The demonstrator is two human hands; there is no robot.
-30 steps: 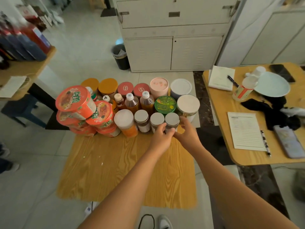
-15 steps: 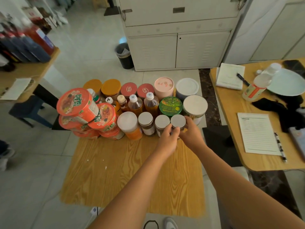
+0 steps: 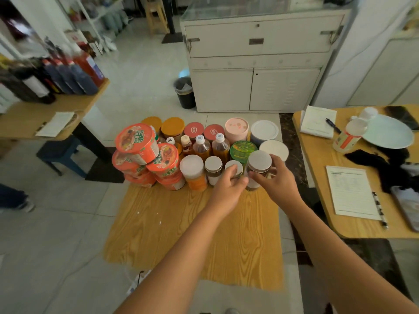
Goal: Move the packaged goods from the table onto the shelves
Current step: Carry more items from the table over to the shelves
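So the grey-lidded jar [image 3: 259, 163] is off the counter [image 3: 181, 234] now. Half a second back it was sitting in the front row with the others; now it's up above its neighbours, just right of the frame's centre, so I'd say the first pickup is basically done. The right hand [image 3: 276, 184] has its fingers wrapped round the glass below the lid.

The jar's upright or close to it: lid up toward the camera, base down, long axis running top to bottom.

The left hand [image 3: 229, 186] has its fingers curled round the next jar [image 3: 234, 166] over, which looks like it hasn't left the row yet. The noodle cups [image 3: 136, 141] at centre left and the bottles [image 3: 201, 146] behind haven't budged.
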